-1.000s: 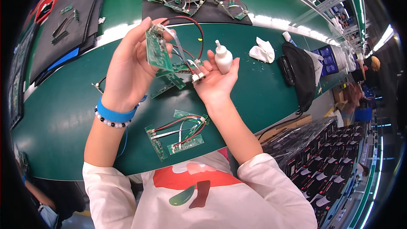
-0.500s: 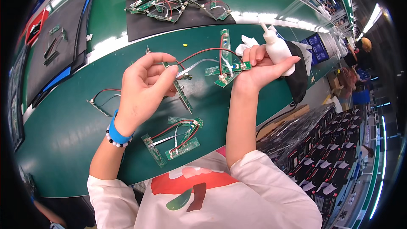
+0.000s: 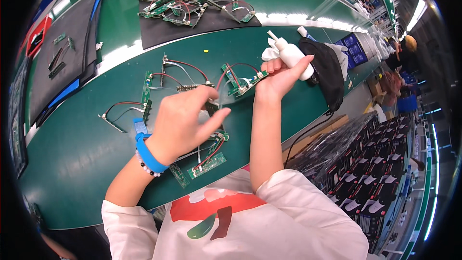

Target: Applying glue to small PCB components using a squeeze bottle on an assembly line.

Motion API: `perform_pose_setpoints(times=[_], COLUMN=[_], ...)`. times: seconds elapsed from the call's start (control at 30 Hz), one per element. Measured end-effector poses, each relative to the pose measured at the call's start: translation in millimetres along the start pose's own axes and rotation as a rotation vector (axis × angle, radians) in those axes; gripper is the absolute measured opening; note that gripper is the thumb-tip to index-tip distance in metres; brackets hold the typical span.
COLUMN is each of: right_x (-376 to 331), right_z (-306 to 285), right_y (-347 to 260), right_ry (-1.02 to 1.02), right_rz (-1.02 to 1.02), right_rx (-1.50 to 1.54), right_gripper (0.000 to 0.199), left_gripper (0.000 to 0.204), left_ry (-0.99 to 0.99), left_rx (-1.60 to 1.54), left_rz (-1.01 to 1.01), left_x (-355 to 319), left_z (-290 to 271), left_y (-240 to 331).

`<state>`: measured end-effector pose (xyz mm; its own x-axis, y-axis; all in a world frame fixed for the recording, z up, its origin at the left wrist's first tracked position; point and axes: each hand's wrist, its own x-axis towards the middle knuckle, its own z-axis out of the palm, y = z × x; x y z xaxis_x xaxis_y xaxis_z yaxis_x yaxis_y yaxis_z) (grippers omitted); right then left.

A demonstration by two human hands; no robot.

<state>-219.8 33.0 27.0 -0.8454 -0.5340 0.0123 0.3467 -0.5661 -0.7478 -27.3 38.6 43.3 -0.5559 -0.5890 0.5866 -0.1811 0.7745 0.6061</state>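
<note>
My right hand is closed round a white squeeze bottle, which leans with its nozzle up and to the left. The fingertips of that hand also pinch the end of a green circuit board with red, black and white wires. Those wires run left toward my left hand, whose thumb and fingers curl round a small dark board, mostly hidden. Beneath the left hand, wired boards lie on the green table. More wired boards lie beyond its fingers and wrist.
A heap of wired circuit boards covers a dark mat at the far side. Another dark mat with a few boards is at the left. A black cloth bag and white tissue sit by the bottle. Stacked boxes stand right.
My left hand has moved nearer and to the right, uncovering wired boards behind it. My right hand, with bottle and board, has shifted slightly left. The board in it has turned.
</note>
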Motion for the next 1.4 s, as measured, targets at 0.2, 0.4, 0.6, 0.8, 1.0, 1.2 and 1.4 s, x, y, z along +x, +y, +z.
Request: perform_pose_setpoints(times=[0.2,0.4,0.6,0.8,1.0,1.2,1.4], right_x=[16.7,-10.3,-36.2,-54.9,-47.9,-54.0,-58.5], right_z=[-25.2,-17.6,-0.1,10.9,11.0,13.9,11.9], right_y=[15.2,3.3,2.2,15.7,-7.7,-12.8,-1.7], right_ry=[0.070,0.142,0.018,-0.103,-0.029,-0.044,-0.112], right_rz=[0.505,0.464,-0.150,-0.756,-0.707,-0.695,-0.827], right_rx=[0.237,0.359,0.038,-0.318,-0.294,-0.292,-0.314], right_gripper=[0.061,0.062,0.058,0.061,0.060,0.060,0.057], left_gripper=[0.016,0.015,0.029,0.027,0.033,0.037,0.040], left_ry=[0.000,-0.034,-0.013,0.001,-0.008,-0.079,-0.111], left_rx=[-0.018,0.062,-0.520,-0.925,-0.740,-0.796,-0.984], left_rz=[-0.227,-0.219,-0.448,-0.567,-0.587,-0.650,-0.718], left_x=[4.3,4.1,-2.3,-9.9,-2.3,-1.4,-2.7], left_z=[-5.2,-9.5,9.9,24.8,2.3,3.9,4.6], left_y=[-1.5,-0.8,8.9,18.1,9.9,13.2,18.6])
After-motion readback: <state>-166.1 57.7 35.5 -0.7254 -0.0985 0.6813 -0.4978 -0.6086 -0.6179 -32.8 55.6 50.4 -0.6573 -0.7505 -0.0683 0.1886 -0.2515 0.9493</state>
